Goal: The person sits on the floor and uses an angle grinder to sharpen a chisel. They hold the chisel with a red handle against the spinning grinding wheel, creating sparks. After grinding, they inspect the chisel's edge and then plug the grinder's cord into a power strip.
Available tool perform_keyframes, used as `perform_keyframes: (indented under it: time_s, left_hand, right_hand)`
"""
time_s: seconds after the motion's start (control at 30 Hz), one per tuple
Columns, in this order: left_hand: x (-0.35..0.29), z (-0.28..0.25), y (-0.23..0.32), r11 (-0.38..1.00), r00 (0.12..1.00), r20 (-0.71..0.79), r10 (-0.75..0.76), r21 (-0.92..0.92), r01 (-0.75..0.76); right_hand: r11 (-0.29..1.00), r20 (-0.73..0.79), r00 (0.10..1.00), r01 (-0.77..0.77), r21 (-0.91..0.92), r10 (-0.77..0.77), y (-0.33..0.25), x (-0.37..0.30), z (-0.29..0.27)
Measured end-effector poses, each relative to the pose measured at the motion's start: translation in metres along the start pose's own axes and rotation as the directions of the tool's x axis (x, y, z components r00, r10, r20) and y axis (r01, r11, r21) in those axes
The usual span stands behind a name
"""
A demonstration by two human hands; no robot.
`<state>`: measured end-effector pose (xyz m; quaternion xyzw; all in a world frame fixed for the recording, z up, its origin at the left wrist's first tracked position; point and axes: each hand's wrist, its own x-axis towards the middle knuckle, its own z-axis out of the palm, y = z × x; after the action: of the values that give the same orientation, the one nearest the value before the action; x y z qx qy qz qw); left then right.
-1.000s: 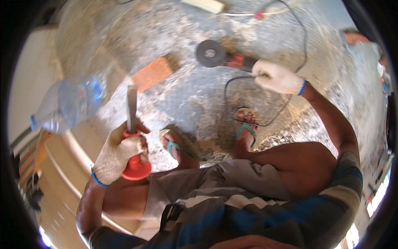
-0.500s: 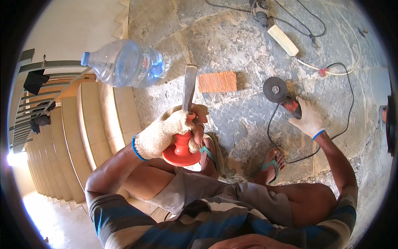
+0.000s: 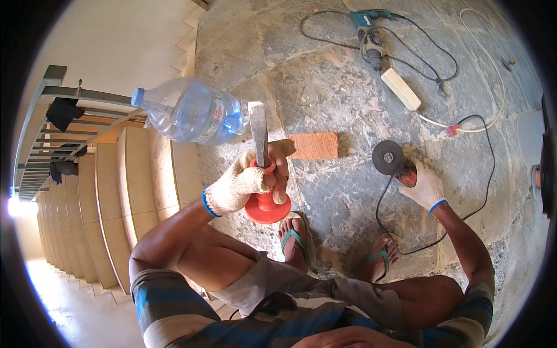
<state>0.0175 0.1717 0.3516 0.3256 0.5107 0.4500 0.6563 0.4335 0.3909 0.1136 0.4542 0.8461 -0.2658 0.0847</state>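
My left hand (image 3: 235, 184), in a cream knitted glove with bare fingers showing, is wrapped round a chisel. The chisel (image 3: 259, 130) has a flat grey steel blade pointing away from me and a red handle that ends in a broad round guard near my knee. On the floor to the right lies an angle grinder (image 3: 388, 157) with a dark round disc. My gloved right hand (image 3: 426, 187) closes over its red and black body, hiding most of it.
An orange brick (image 3: 313, 145) lies between the chisel and grinder. A large water bottle (image 3: 194, 113) lies by the stairs (image 3: 110, 203) and railing at left. Farther off are a rotary hammer drill (image 3: 371, 43), a white power strip (image 3: 400, 90) and loose cables.
My right hand has closed further over the grinder's body. My left hand holds the chisel a little more upright. The whole view has tilted, showing more of the drill.
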Motion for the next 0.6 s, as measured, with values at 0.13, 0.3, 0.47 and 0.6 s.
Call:
perform_keyframes:
  time_s: [0.13,0.3,0.47,0.6]
  left_hand:
    - [0.005,-0.003,-0.002,0.999,0.999,0.019,0.043,-0.019,-0.043]
    - [0.010,0.002,0.002,0.986,0.999,0.051,-0.010,-0.167,0.018]
    - [0.018,0.005,0.004,0.991,0.999,0.047,-0.001,-0.134,0.007]
    - [0.015,0.005,-0.002,0.994,0.989,-0.145,-0.019,-0.109,0.004]
  right_hand:
    - [0.997,0.052,0.999,-0.016,0.074,0.012,-0.001,0.006,-0.005]
    - [0.998,0.000,0.999,-0.043,0.046,0.044,-0.008,0.000,0.001]
    - [0.997,-0.115,0.992,0.066,0.051,-0.060,-0.026,0.005,0.001]
    - [0.985,-0.127,0.988,0.104,0.140,-0.086,-0.029,0.014,-0.006]
